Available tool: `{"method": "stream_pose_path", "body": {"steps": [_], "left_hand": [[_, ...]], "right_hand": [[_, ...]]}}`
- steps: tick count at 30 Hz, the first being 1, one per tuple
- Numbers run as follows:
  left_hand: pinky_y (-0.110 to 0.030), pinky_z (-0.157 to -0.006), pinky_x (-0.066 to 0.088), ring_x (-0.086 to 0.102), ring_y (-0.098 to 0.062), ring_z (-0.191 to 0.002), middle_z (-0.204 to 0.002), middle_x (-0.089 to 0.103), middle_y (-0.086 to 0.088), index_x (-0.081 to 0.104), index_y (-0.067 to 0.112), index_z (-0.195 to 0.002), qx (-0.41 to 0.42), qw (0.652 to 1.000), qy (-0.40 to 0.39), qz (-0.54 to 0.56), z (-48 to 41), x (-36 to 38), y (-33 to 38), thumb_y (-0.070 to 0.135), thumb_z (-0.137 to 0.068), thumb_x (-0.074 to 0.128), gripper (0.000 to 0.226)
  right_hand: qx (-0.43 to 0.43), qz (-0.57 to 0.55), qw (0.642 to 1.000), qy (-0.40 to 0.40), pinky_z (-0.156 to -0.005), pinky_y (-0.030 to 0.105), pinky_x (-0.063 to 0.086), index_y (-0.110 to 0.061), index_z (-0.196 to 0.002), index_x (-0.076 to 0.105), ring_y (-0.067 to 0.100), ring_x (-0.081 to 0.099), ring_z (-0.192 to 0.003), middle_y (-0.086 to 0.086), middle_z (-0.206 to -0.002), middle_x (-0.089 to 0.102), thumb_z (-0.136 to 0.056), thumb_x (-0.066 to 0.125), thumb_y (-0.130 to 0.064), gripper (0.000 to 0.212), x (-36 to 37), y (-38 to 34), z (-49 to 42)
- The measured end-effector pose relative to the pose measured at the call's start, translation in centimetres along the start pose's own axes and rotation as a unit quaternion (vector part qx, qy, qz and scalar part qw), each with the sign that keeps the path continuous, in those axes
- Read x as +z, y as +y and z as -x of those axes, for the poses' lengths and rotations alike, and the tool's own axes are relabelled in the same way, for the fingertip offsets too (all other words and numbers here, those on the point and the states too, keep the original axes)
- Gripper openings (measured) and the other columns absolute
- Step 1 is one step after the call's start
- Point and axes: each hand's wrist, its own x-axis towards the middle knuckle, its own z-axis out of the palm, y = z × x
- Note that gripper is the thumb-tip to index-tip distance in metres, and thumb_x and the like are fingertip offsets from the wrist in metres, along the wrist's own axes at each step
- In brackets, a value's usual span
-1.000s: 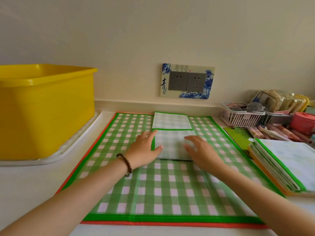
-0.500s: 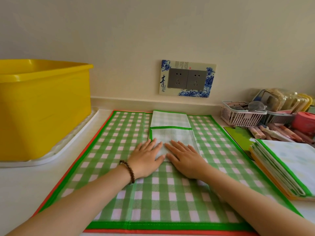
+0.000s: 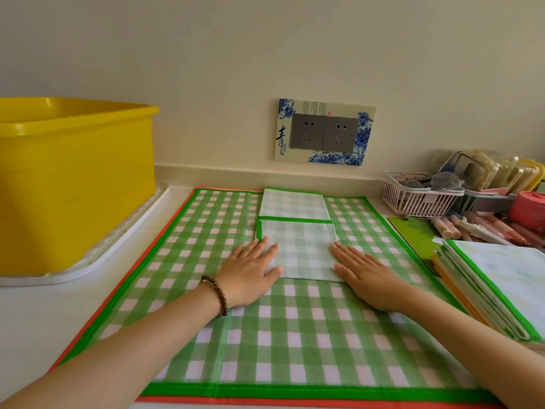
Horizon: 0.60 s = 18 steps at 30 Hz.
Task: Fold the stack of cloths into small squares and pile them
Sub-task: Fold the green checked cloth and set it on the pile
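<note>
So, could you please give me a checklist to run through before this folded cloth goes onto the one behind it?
1. Folded cloth lies flat as a square: ok.
2. Left hand and right hand press its side edges, fingers straight: ok.
3. Either hand pinches it for lifting: not ok.
4. Finished square behind has a bare top: ok.
5. Inner layers aligned: cannot tell.

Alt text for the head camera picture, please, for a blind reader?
The left hand and right hand press flat on the side edges of a folded checked cloth on a green checked cloth. Another folded square lies behind it; a yellow tub stands left, a stack of cloths right.
</note>
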Motion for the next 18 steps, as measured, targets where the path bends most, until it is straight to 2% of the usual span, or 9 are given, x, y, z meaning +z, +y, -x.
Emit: {"method": "stream_pose_path", "body": {"steps": [4, 8, 12, 15, 18], "left_hand": [[-0.035, -0.118, -0.007, -0.015, -0.012, -0.144, -0.156, -0.018, 0.004, -0.009, 0.028, -0.149, -0.001, 1.0, -0.007, -0.001, 0.0, -0.1, 0.0, 0.048, -0.099, 0.011, 0.057], [-0.035, -0.118, -0.008, -0.016, -0.012, -0.144, -0.156, -0.019, 0.003, -0.011, 0.027, -0.149, -0.002, 1.0, -0.012, -0.01, 0.0, -0.2, 0.1, 0.049, -0.099, 0.01, 0.058], [-0.035, -0.118, -0.008, -0.017, -0.012, -0.143, -0.156, -0.02, 0.004, -0.012, 0.027, -0.149, -0.004, 1.0, -0.02, -0.011, -0.1, -0.2, 0.1, 0.049, -0.099, 0.01, 0.058], [-0.034, -0.117, -0.009, -0.017, -0.011, -0.143, -0.156, -0.02, 0.004, -0.012, 0.026, -0.149, -0.005, 1.0, -0.017, -0.001, -0.1, -0.1, 0.0, 0.049, -0.099, 0.01, 0.059], [-0.034, -0.118, -0.007, -0.015, -0.01, -0.143, -0.156, -0.017, 0.006, -0.008, 0.026, -0.15, -0.002, 1.0, -0.001, 0.018, 0.2, -0.1, 0.1, 0.054, -0.097, 0.01, 0.062]], "right_hand": [[-0.008, -0.017, 1.0, 0.005, -0.113, 0.025, -0.007, -0.03, -0.149, -0.005, 0.004, -0.009, -0.143, -0.013, -0.157, -0.009, -0.1, 0.012, -0.045, 0.054, -0.2, -0.1, 0.1], [-0.046, -0.041, 0.997, 0.043, -0.115, 0.025, 0.001, -0.036, -0.148, 0.013, 0.004, 0.004, -0.144, -0.017, -0.156, 0.005, -0.099, 0.024, -0.046, 0.052, -1.2, -0.3, 1.4], [-0.087, 0.022, 0.995, 0.053, -0.116, 0.025, 0.011, -0.04, -0.143, 0.029, 0.003, 0.02, -0.14, -0.022, -0.15, 0.025, -0.098, 0.03, -0.045, 0.046, -2.4, -0.7, 3.4], [-0.094, 0.084, 0.991, 0.042, -0.115, 0.023, 0.011, -0.041, -0.143, 0.028, 0.003, 0.022, -0.14, -0.023, -0.151, 0.024, -0.098, 0.032, -0.046, 0.046, -2.8, -0.8, 3.9], [-0.094, 0.098, 0.99, 0.043, -0.112, 0.024, 0.021, -0.038, -0.143, 0.031, 0.005, 0.031, -0.136, -0.021, -0.149, 0.03, -0.098, 0.038, -0.04, 0.046, -3.1, -1.3, 3.7]]}}
